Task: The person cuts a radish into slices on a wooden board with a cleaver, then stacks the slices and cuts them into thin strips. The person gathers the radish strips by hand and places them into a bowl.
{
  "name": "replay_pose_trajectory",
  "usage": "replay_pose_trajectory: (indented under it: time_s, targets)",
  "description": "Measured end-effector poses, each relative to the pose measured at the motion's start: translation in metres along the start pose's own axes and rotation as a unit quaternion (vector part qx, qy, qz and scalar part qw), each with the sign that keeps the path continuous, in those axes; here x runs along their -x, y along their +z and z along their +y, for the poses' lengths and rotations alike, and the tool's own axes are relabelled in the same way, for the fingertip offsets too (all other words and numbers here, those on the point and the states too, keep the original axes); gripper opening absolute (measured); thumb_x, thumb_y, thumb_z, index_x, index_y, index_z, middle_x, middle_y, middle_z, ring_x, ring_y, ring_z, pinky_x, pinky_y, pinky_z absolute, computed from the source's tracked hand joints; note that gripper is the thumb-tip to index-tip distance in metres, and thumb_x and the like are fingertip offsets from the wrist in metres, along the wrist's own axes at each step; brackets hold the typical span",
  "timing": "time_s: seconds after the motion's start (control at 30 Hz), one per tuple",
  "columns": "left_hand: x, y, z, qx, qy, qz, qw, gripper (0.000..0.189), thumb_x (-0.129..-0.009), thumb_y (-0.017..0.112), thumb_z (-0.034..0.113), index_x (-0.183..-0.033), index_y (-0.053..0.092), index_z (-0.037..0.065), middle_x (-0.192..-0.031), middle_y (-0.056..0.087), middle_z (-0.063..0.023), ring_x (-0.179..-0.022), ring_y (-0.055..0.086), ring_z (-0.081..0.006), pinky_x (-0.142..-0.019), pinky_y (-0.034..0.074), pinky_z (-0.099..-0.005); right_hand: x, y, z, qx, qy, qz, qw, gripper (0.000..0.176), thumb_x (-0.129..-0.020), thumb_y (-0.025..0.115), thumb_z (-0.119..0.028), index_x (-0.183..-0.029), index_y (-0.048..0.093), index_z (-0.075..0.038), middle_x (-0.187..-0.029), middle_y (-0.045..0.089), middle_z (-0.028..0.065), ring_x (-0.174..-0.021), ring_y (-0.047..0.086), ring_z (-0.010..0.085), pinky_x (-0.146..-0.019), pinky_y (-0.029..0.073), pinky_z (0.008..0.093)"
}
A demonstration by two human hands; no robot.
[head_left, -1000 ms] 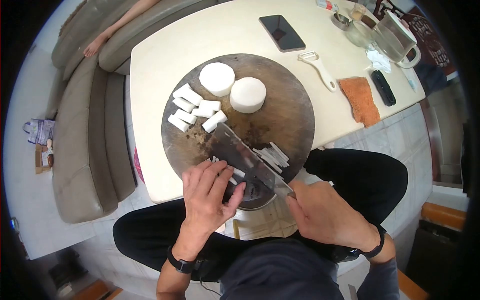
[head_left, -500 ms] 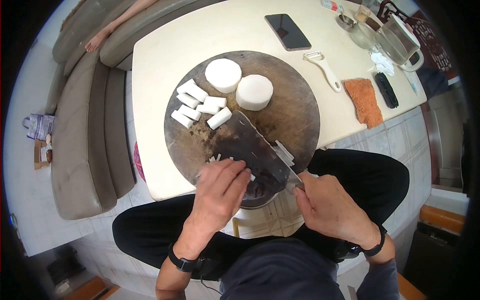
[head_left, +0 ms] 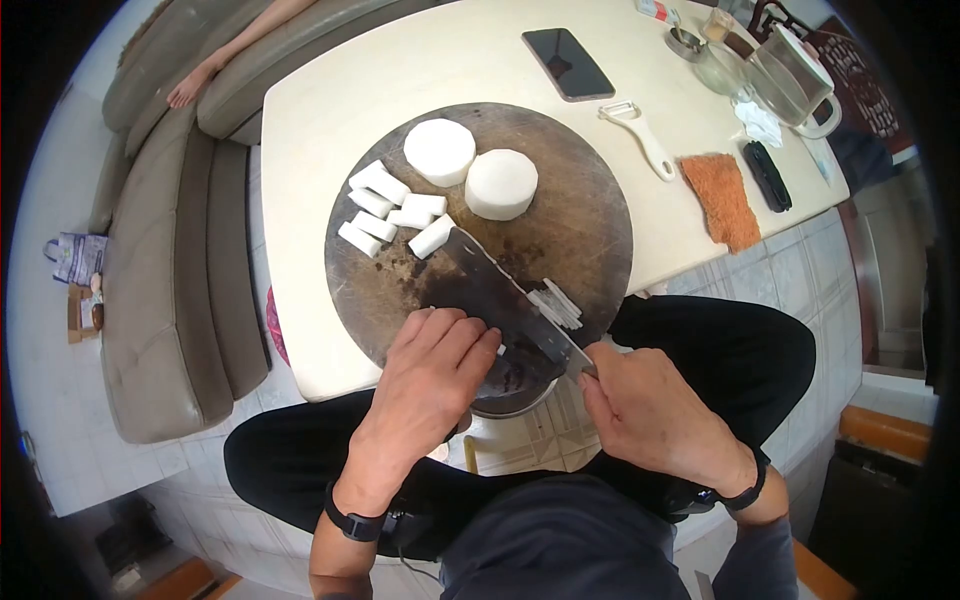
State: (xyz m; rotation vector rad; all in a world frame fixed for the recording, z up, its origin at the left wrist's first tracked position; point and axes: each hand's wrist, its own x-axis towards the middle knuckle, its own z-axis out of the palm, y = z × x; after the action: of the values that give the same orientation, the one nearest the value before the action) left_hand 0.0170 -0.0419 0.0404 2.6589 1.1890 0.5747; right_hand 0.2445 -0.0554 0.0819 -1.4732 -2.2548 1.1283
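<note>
My right hand (head_left: pixel 645 410) is closed around the handle of a broad dark cleaver (head_left: pixel 495 300), its blade across the near half of a round wooden chopping board (head_left: pixel 590 210). On the near left of the board my left hand (head_left: pixel 430 375) has its fingers curled down beside the blade. A small white bit of a radish piece (head_left: pixel 501 350) peeks out at its fingertips; the rest is hidden. Thin radish strips (head_left: pixel 556 304) lie right of the blade. Several short radish sticks (head_left: pixel 378 187) and two thick radish rounds (head_left: pixel 501 185) sit at the far side.
Beyond the board on the cream table (head_left: pixel 310 130) lie a phone (head_left: pixel 568 64), a peeler (head_left: pixel 640 140), an orange cloth (head_left: pixel 720 202) and a black case (head_left: pixel 767 176). A glass pitcher (head_left: pixel 790 80) stands at the far right. Another person's bare foot (head_left: pixel 187 88) rests on the sofa (head_left: pixel 165 270).
The cleaver has shifted slightly left and down. More thin strips now show to its right. My left hand has moved a little left, covering the white ends seen earlier beyond its fingers.
</note>
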Motion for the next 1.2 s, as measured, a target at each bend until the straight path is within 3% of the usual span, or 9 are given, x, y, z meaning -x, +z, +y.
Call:
replay_pose_trajectory:
  time_s: [0.37, 0.67, 0.73, 1.03, 1.17, 1.2]
  targets:
    - [0.000, 0.010, 0.000, 0.020, 0.021, 0.007, 1.000, 0.036, -0.065, 0.064, 0.008, -0.100, 0.064, 0.000, -0.103, 0.060, -0.0124, -0.097, 0.059, -0.0311, -0.081, 0.050, -0.0404, 0.002, 0.005, 0.004, 0.001, -0.033, 0.029, 0.999, 0.014, -0.087, 0.055, -0.005, -0.079, 0.047, 0.003, -0.055, 0.052, 0.0219, -0.055, 0.057, 0.0412, -0.052, 0.043, 0.0460]
    - [0.010, 0.014, 0.007, 0.076, 0.026, 0.028, 0.996, 0.033, -0.064, 0.069, 0.002, -0.097, 0.065, 0.001, -0.102, 0.061, -0.0126, -0.099, 0.059, -0.0325, -0.082, 0.050, -0.0405, -0.001, 0.006, 0.003, 0.019, -0.028, 0.027, 0.999, 0.014, -0.087, 0.055, -0.006, -0.079, 0.049, 0.004, -0.055, 0.053, 0.0221, -0.055, 0.058, 0.0408, -0.052, 0.044, 0.0457]
    - [0.011, 0.015, 0.003, 0.020, -0.006, 0.101, 0.995, 0.029, -0.068, 0.071, 0.004, -0.096, 0.066, -0.001, -0.103, 0.061, -0.0118, -0.096, 0.059, -0.0298, -0.081, 0.048, -0.0394, -0.001, 0.006, 0.003, 0.017, -0.031, 0.033, 0.999, 0.014, -0.088, 0.055, -0.006, -0.079, 0.049, 0.004, -0.055, 0.053, 0.0223, -0.055, 0.058, 0.0409, -0.052, 0.045, 0.0456]
    - [0.013, 0.016, -0.001, -0.026, -0.102, 0.118, 0.988, 0.026, -0.068, 0.075, 0.002, -0.093, 0.067, -0.001, -0.100, 0.062, -0.0123, -0.093, 0.059, -0.0309, -0.080, 0.046, -0.0405, -0.001, 0.005, 0.002, 0.012, -0.021, 0.024, 0.999, 0.015, -0.088, 0.054, -0.007, -0.079, 0.048, 0.004, -0.055, 0.053, 0.0220, -0.054, 0.057, 0.0406, -0.051, 0.044, 0.0457]
    - [0.012, 0.010, 0.003, -0.001, -0.073, 0.126, 0.989, 0.026, -0.068, 0.075, 0.001, -0.091, 0.067, -0.001, -0.100, 0.062, -0.0117, -0.094, 0.059, -0.0296, -0.081, 0.046, -0.0404, 0.001, 0.007, 0.000, 0.019, -0.023, 0.030, 0.999, 0.013, -0.086, 0.055, -0.005, -0.079, 0.048, 0.003, -0.055, 0.053, 0.0211, -0.053, 0.058, 0.0393, -0.051, 0.045, 0.0455]
    - [0.014, 0.010, 0.003, 0.028, -0.028, 0.104, 0.994, 0.025, -0.068, 0.075, 0.001, -0.091, 0.067, -0.001, -0.099, 0.062, -0.0113, -0.094, 0.059, -0.0286, -0.082, 0.046, -0.0401, 0.002, 0.008, -0.002, 0.030, -0.012, 0.022, 0.999, 0.011, -0.085, 0.055, -0.005, -0.080, 0.048, 0.003, -0.054, 0.053, 0.0209, -0.053, 0.058, 0.0387, -0.052, 0.045, 0.0452]
